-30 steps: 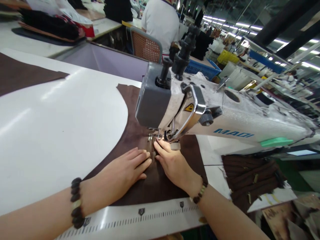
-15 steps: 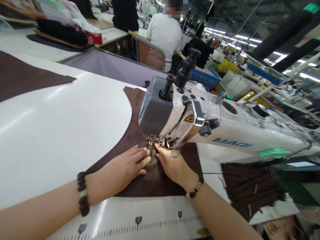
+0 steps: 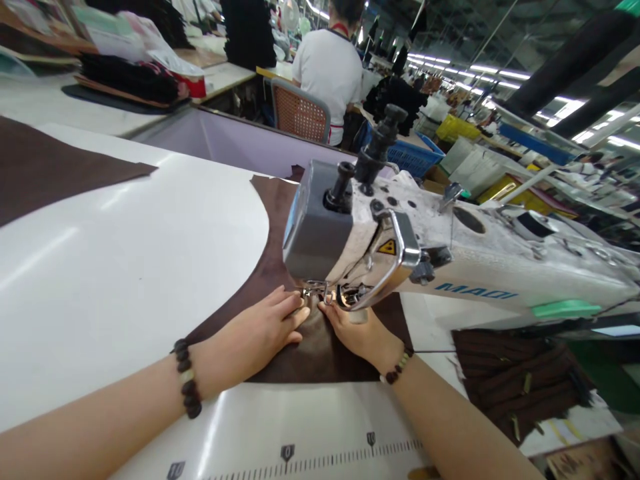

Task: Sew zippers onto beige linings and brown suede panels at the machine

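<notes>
A dark brown fabric piece (image 3: pixel 313 363) lies on the white sewing table, passing under the presser foot (image 3: pixel 307 293) of a sewing machine (image 3: pixel 480 267). My left hand (image 3: pixel 253 340) rests on the fabric just left of the foot, fingers stretched out and lying flat. To the right of the foot, my right hand (image 3: pixel 361 339) presses on the same piece with its fingers extended. A pale band wraps one of its fingers, and some fingertips are partly hidden by the machine head. Both wrists wear beaded bracelets.
Another brown piece (image 3: pixel 55 167) lies at the left of the table (image 3: pixel 150 267). A stack of brown pieces (image 3: pixel 510 380) sits at the right. A printed ruler scale runs along the front. Behind stand a brown chair (image 3: pixel 301 113), a seated person and a blue crate (image 3: pixel 415 155).
The brown fabric has slid a little away from me under the presser foot, and both hands have moved forward with it. The whole view has also shifted slightly.
</notes>
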{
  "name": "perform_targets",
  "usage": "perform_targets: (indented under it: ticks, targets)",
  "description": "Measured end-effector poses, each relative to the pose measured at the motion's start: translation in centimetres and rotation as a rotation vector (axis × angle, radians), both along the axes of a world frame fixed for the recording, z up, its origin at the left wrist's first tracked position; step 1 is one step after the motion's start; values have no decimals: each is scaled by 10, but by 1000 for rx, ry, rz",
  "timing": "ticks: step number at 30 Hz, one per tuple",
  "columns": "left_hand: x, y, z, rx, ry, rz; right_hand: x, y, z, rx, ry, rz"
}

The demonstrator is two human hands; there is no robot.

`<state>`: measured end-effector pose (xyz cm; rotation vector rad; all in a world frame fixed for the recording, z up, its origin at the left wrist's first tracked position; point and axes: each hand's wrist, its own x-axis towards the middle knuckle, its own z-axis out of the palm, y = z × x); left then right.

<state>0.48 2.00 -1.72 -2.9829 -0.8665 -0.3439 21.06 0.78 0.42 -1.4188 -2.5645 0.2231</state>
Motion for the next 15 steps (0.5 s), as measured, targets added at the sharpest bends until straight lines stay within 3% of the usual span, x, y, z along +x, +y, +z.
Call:
perform_targets:
  ticks: [15]
  targets:
    - [-1, 4, 2, -10, -29, 14, -1, 1, 3, -90, 52, -60]
